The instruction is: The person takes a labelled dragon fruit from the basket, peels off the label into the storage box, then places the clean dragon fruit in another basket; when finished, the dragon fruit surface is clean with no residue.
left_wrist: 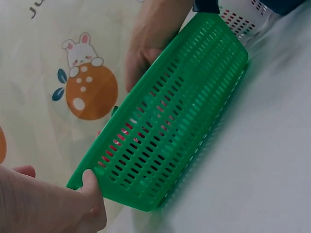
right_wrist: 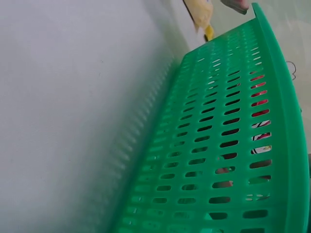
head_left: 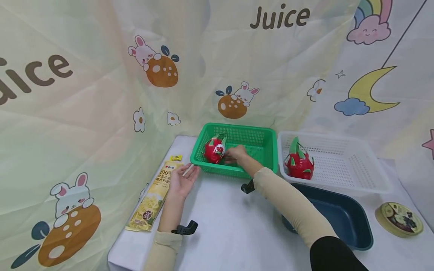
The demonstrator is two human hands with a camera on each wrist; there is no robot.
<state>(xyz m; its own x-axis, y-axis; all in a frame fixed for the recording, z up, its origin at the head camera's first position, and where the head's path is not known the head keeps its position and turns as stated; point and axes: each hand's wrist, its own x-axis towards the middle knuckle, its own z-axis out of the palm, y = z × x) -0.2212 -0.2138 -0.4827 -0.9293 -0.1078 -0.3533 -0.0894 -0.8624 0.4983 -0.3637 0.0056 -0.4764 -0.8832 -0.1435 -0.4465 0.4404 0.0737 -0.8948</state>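
In the head view a red dragon fruit [head_left: 213, 149] with green leaf tips and a round label lies at the left end of a green slotted basket [head_left: 234, 172]. My right hand [head_left: 237, 153] reaches over the front rim, its fingers beside the fruit's right side; whether they grip it is hidden. My left hand [head_left: 183, 181] is palm up at the basket's front left corner, fingers loosely extended. The left wrist view shows the left thumb [left_wrist: 91, 183] by that corner. Through the slots in the right wrist view, red dragon fruit [right_wrist: 260, 102] shows.
A second dragon fruit [head_left: 300, 163] sits in a white basket [head_left: 369, 169] at right. In front stand a dark blue tub [head_left: 364, 229] and an oval tin [head_left: 400, 219]. A yellow pasta packet [head_left: 150, 205] and a small yellow packet [head_left: 176, 158] lie at left.
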